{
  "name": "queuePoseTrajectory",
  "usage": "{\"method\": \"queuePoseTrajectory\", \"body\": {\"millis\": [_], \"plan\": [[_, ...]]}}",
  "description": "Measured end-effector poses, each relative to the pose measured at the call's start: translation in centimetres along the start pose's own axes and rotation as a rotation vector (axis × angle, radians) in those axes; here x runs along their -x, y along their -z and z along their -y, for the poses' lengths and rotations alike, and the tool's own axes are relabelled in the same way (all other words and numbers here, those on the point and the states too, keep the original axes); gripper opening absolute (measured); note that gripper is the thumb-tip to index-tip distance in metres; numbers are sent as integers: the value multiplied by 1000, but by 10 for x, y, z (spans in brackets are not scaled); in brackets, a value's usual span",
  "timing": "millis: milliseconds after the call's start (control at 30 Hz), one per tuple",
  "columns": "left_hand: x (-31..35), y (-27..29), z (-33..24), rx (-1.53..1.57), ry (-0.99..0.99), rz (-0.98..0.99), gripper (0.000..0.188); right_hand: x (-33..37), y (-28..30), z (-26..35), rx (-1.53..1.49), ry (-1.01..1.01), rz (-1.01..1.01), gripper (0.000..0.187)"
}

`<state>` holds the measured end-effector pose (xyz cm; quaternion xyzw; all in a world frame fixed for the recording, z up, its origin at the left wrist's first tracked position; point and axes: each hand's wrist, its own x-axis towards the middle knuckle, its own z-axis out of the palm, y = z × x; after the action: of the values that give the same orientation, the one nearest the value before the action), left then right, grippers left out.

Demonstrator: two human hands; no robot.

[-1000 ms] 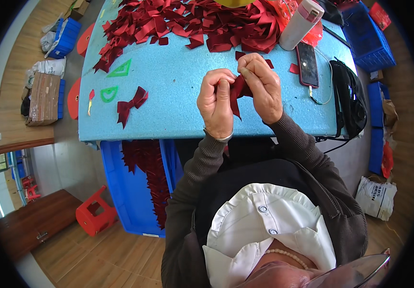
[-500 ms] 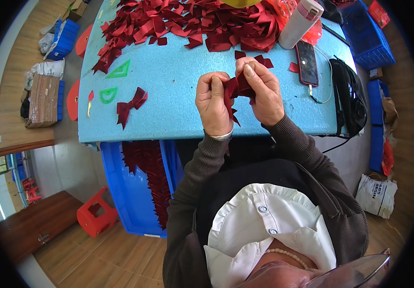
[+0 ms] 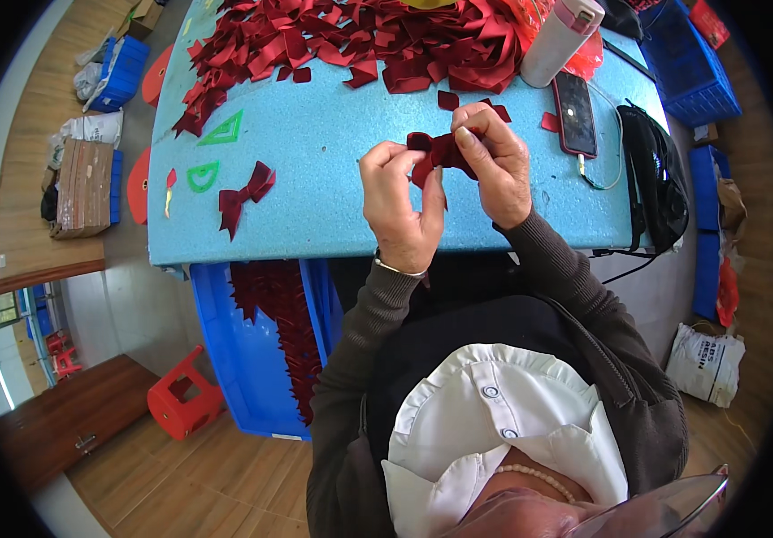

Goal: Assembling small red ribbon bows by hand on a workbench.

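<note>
Both of my hands are raised over the near part of the table, with a dark red ribbon bow (image 3: 443,152) between them. My right hand (image 3: 503,175) pinches the right side of the bow between thumb and fingers. On the other side, the fingers of my left hand (image 3: 400,206) rest at the left loop, with the thumb lower, by the hanging tail. Part of the bow is covered by my fingers. A second dark red bow (image 3: 247,198) lies flat on the table to the left of my hands.
A large heap of red ribbon pieces (image 3: 315,40) covers the far side of the blue table (image 3: 306,206). To the right are a white bottle (image 3: 559,45), a phone (image 3: 575,117) on a cable and a black bag (image 3: 654,179). Blue bins (image 3: 252,377) stand below the front edge.
My left hand has loosened its pinch and shifted its fingers to the left loop, its thumb dropping lower. The bow has turned slightly, while my right hand keeps its grip.
</note>
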<state>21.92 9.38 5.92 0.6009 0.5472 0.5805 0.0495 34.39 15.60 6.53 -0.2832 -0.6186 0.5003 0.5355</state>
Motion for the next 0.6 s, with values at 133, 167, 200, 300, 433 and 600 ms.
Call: {"method": "queuePoseTrajectory", "body": {"millis": [133, 167, 200, 300, 433, 600], "plan": [[4, -9, -4, 28, 12, 14, 23, 4, 5, -1, -60, -43, -17, 7], [4, -10, -4, 28, 12, 16, 23, 5, 7, -1, -61, -43, -19, 7], [4, -11, -4, 55, 27, 20, 18, 5, 9, -3, -55, -34, -10, 8], [3, -10, -5, 108, 58, 26, 11, 5, 14, -8, -45, -15, 11, 8], [0, -4, -10, 1023, 874, 53, 15, 6, 17, -14, -211, -89, -55, 9], [-3, 0, -13, 936, 742, 30, 14, 4, 16, -16, -83, 5, -31, 10]]}}
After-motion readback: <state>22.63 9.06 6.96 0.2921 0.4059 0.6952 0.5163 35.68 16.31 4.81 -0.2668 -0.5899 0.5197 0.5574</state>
